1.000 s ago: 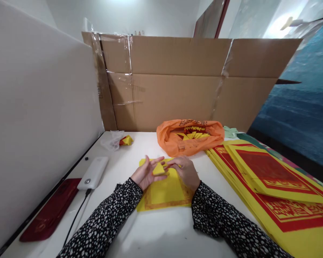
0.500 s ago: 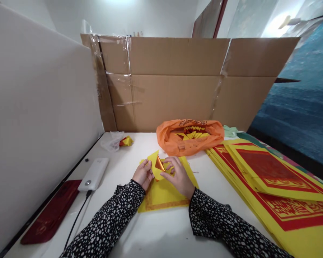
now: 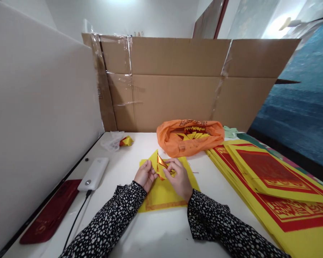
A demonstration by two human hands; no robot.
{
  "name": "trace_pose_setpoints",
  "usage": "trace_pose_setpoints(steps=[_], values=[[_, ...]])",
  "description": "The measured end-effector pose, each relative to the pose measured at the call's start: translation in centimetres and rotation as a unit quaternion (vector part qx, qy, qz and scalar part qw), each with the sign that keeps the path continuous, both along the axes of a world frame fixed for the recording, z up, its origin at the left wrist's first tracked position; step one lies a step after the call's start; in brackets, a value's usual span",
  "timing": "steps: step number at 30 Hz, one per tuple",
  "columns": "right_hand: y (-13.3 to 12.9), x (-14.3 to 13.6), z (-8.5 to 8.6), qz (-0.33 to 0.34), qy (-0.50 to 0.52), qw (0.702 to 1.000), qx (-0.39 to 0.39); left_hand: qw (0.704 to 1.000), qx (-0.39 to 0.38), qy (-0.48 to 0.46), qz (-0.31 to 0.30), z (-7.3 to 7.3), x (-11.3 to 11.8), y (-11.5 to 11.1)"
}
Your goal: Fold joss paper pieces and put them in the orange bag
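Hands [image 3: 163, 177]: two, fingers of both pinching one folded paper [image 3: 154, 161]; one orange bag [image 3: 172, 147] beyond.

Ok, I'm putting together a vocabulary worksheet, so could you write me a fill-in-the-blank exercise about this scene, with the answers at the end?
1. The left hand and the right hand both touch a folded piece of yellow ____.
2. The plastic bag holding folded shapes is ____ in colour.
3. The cable plugged into the white power bank is ____.
4. The tall brown panel behind the bag is made of ____.

Answers: paper; orange; black; cardboard.
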State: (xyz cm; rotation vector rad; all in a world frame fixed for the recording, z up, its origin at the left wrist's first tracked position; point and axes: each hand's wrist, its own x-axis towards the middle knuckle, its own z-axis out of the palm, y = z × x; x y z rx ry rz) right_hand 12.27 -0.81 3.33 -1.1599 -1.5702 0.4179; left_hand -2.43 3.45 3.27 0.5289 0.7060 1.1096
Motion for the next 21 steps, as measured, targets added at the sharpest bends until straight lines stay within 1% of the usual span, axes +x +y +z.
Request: trace_pose_setpoints(steps=[4,8,12,17,19,21], values=[[0.4,0.1,-0.5,-0.031,-0.006,0.999,0.004,1.000,0.019,0.004,0.012,0.0,0.4,-0.3],[0.7,-0.1,-0.4,-0.042,-0.038,0.998,-0.009,0.997,0.065,0.033,0.012,0.2,0.9,-0.9],[0.5,-0.2,0.1,-0.023,-0.055,0.998,-0.028,0.994,0.092,0.056,0.014,0.5,1.5,-1.5],[0.3,0.1,0.0,0.024,-0.042,0.999,-0.018,0.992,0.115,0.053,0.019,0.3,1.5,-1.4],[0.4,0.5,-0.1,0.019,-0.025,0.999,-0.025,0.992,0.106,0.054,0.037,0.0,1.3,-1.1],[0.7,0.8,-0.3,0.005,0.005,0.999,-0.052,0.993,0.094,0.047,0.051,-0.2,0.9,-0.8]])
